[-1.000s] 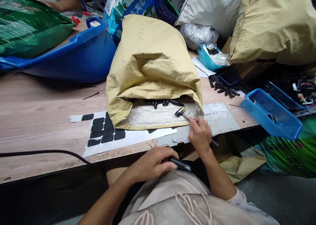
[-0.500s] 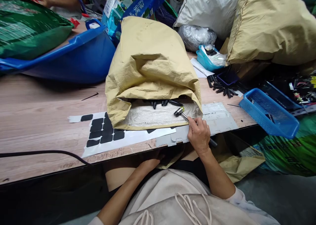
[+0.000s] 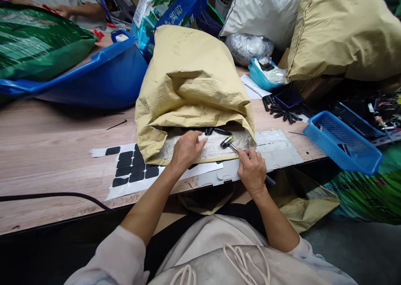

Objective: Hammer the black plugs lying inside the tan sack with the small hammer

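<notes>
In my right hand [image 3: 252, 172] is a small hammer [image 3: 226, 142], gripped by its metal handle; the shiny head with a dark face points left over the sack's mouth. My left hand [image 3: 188, 150] reaches into that mouth, thumb and forefinger apart, its other fingers partly out of sight. Just beyond its fingertips lie several small black plastic parts [image 3: 222, 131] on the sack's whitish woven lining [image 3: 216, 149]. The tan paper sack [image 3: 194, 80] lies on the table with its opening towards me. Whether my left fingertips touch a part is hard to see.
Under the sack's front edge are a sheet of black stickers [image 3: 137, 168] and grey card [image 3: 275, 149]. A blue basin [image 3: 103, 76] stands left, a blue basket [image 3: 341, 145] right. More black parts [image 3: 283, 112] lie behind. A co-worker's hand [image 3: 64, 11] shows far left.
My left hand has risen from below the table edge to the sack's mouth. My right hand keeps the hammer in almost the same place.
</notes>
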{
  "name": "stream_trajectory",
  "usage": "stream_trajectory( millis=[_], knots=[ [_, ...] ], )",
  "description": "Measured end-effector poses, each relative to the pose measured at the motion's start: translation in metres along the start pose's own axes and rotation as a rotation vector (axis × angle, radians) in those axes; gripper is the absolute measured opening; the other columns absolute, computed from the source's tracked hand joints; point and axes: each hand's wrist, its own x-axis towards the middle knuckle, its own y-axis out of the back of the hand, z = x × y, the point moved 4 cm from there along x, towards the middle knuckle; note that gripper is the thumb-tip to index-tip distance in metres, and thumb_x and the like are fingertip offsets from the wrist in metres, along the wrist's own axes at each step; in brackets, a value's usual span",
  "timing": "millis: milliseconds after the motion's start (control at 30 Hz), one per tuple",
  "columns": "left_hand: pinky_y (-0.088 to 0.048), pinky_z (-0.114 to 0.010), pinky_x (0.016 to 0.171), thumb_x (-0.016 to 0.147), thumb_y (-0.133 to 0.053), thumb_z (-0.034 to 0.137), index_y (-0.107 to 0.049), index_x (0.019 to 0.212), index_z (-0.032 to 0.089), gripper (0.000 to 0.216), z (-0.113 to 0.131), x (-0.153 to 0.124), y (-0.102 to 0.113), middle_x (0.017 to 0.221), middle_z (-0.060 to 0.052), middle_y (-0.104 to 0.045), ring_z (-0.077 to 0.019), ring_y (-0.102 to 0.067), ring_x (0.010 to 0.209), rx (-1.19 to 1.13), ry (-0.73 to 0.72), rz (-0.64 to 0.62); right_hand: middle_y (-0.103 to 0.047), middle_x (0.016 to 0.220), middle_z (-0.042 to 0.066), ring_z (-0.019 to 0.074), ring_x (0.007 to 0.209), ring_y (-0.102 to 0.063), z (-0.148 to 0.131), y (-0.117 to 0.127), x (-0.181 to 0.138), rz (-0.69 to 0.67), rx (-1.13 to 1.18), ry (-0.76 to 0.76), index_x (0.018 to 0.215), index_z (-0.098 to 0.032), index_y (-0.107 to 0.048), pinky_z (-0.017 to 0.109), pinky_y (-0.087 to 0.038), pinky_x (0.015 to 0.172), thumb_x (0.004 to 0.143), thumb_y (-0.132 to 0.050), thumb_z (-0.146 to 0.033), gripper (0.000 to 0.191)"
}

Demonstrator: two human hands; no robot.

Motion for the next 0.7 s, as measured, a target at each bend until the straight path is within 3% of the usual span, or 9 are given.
stream_trajectory(
  millis=[67,133,300,433,567,700],
  knots=[
    [-0.05,-0.037,0.076,0.094,-0.063,0.038,-0.076,0.106,0.02,0.025,-0.011,0.024,-0.006,0.094,-0.011,-0.075,-0.0294,-0.068,0.088,0.147,0.074,0.101,-0.067,0.1,0.008,0.0239,0.088,-0.049,-0.001,0.001,0.0,0.017,-0.015,0.013,0.126,-0.025,-0.073,0.035,-0.034,0.074,0.096,-0.055,-0.012,0.037],
    [-0.05,-0.039,0.075,0.094,-0.062,0.038,-0.075,0.099,0.019,0.023,-0.018,0.036,-0.012,0.096,-0.015,-0.075,-0.0326,-0.068,0.09,0.243,0.137,0.124,-0.067,0.099,0.008,0.0236,0.088,-0.049,-0.001,0.001,0.0,0.019,-0.017,0.022,0.126,-0.024,-0.073,0.035,-0.034,0.074,0.096,-0.055,-0.012,0.037],
    [-0.049,-0.041,0.074,0.09,-0.065,0.039,-0.076,0.094,0.02,0.022,-0.026,0.027,-0.008,0.095,-0.015,-0.073,-0.0367,-0.068,0.091,0.309,0.217,0.042,-0.066,0.098,0.008,0.0237,0.088,-0.048,0.0,0.0,0.0,0.018,-0.014,0.017,0.126,-0.024,-0.073,0.035,-0.034,0.074,0.096,-0.056,-0.012,0.036],
    [-0.048,-0.036,0.073,0.084,-0.071,0.037,-0.078,0.095,0.024,0.019,-0.03,0.005,0.002,0.095,-0.008,-0.07,-0.0293,-0.066,0.09,0.222,0.046,-0.039,-0.067,0.1,0.008,0.0241,0.089,-0.048,0.0,0.0,0.0,0.0,0.0,0.011,0.126,-0.025,-0.072,0.036,-0.035,0.075,0.096,-0.057,-0.013,0.036],
    [-0.049,-0.037,0.086,0.086,-0.071,0.036,-0.079,0.099,0.024,0.019,-0.029,-0.01,-0.006,0.093,-0.005,-0.068,-0.0263,-0.063,0.097,0.039,-0.157,-0.171,-0.067,0.099,0.008,0.0236,0.089,-0.049,0.0,0.002,0.002,0.004,0.024,0.005,0.124,-0.024,-0.073,0.035,-0.036,0.075,0.096,-0.056,-0.013,0.034],
    [-0.048,-0.039,0.09,0.087,-0.072,0.035,-0.076,0.104,0.024,0.021,-0.03,-0.013,-0.018,0.094,-0.005,-0.068,-0.026,-0.06,0.098,-0.088,-0.189,-0.156,-0.068,0.098,0.007,0.0228,0.088,-0.052,0.007,0.004,0.005,-0.009,0.101,-0.022,0.123,-0.024,-0.074,0.034,-0.04,0.076,0.097,-0.056,-0.015,0.032]
  ],
)
